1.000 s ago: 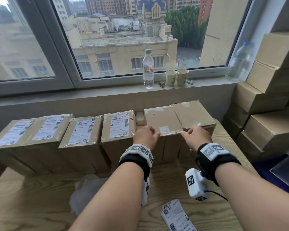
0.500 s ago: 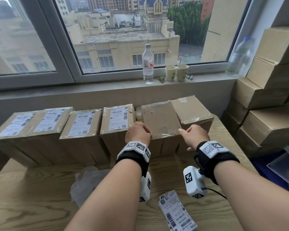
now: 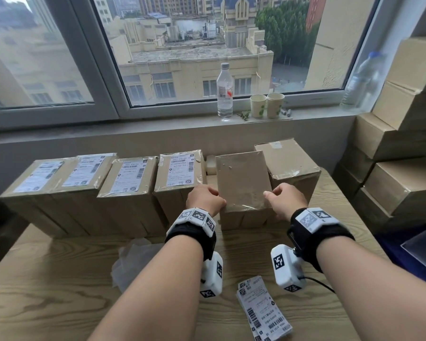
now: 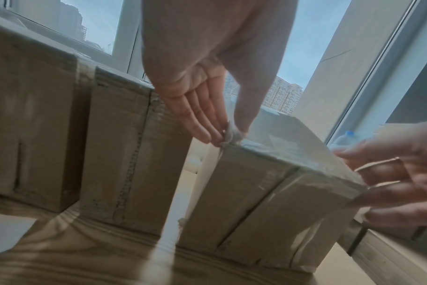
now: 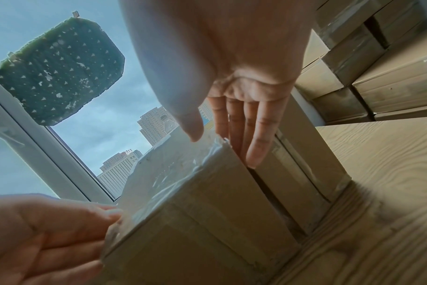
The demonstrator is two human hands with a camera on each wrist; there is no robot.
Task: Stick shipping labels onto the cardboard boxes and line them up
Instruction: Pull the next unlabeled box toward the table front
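A: Status on the hands?

B: Both on the unlabelled box (image 3: 241, 183). Left hand (image 3: 205, 200) at its near left top corner, right hand (image 3: 286, 199) at the near right top corner. The box sits tilted, far edge higher than the near edge.

A: Grip?

B: Left wrist view shows the left hand (image 4: 202, 92) with its fingers (image 4: 197, 123) straight down the box's left side and the thumb on the top corner, so it pinches the corner. Right wrist view: the right hand (image 5: 241, 92) has straight fingers (image 5: 255, 142) down the box's right side, thumb over the top edge. Whether that thumb touches, can't tell.

A: Where's the box relative to the rest?

B: On the wooden table (image 3: 59, 286), just right of the row of four labelled boxes (image 3: 130, 178), small gap to the nearest one. Another bare box (image 3: 288, 158) is right beside it, slightly behind.

A: Labels?

B: Stack of shipping labels (image 3: 263, 308) lying on the table near the right forearm, apart from the boxes. A crumpled plastic bag (image 3: 130, 262) is by the left forearm.

A: Anything else?

B: Water bottle (image 3: 224, 91) and two paper cups (image 3: 267, 105) on the windowsill. More cartons stacked (image 3: 403, 143) on the right.
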